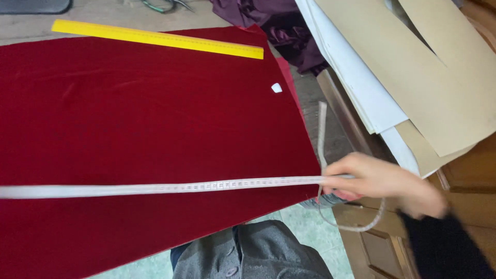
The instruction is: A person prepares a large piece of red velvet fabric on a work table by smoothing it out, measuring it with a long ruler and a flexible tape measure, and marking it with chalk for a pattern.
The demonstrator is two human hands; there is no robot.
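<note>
One right hand [380, 181] pinching tape measure [206, 185], taut across red velvet [144, 119]

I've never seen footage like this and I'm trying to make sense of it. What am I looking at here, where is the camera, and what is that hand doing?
There is no machine here: a person is working with bare hands, and the single picture comes from a camera worn on their head, looking down. Their grey coat shows at the bottom edge.

On the work surface lies a large piece of dark red velvet-like fabric. A long yellow ruler rests along its far edge, and a small white chip, perhaps chalk, sits on the cloth.

The right hand pinches a white measuring tape at the fabric's edge; the tape stretches flat across the cloth and out of the picture. The left hand is out of view. Stacked sheets of brown and white card lie to the right.
</note>
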